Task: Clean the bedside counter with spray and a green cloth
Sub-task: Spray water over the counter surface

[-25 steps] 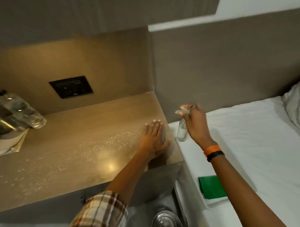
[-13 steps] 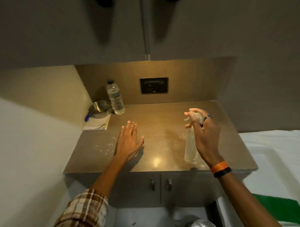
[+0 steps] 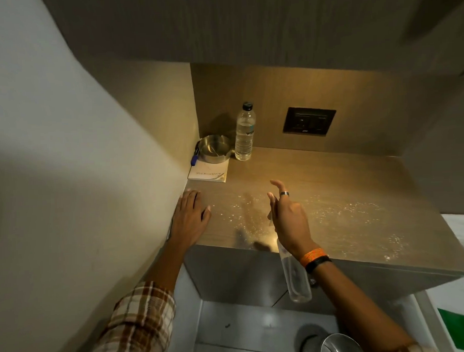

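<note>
The wooden bedside counter is speckled with spray droplets across its middle and right side. My right hand holds a clear spray bottle over the counter's front edge, nozzle toward the left, index finger lifted. My left hand lies flat, fingers apart, on the counter's front left corner beside the wall. The green cloth lies on the white bed at the lower right edge, only partly in view.
At the back left corner stand a water bottle, a metal bowl and a notepad. A dark socket plate is on the back panel. A wall closes the left side. A metal bin stands on the floor below.
The view swung left from the bed to the counter. My left hand slid from the counter's right edge to its left corner. My right hand carried the spray bottle over the counter.
</note>
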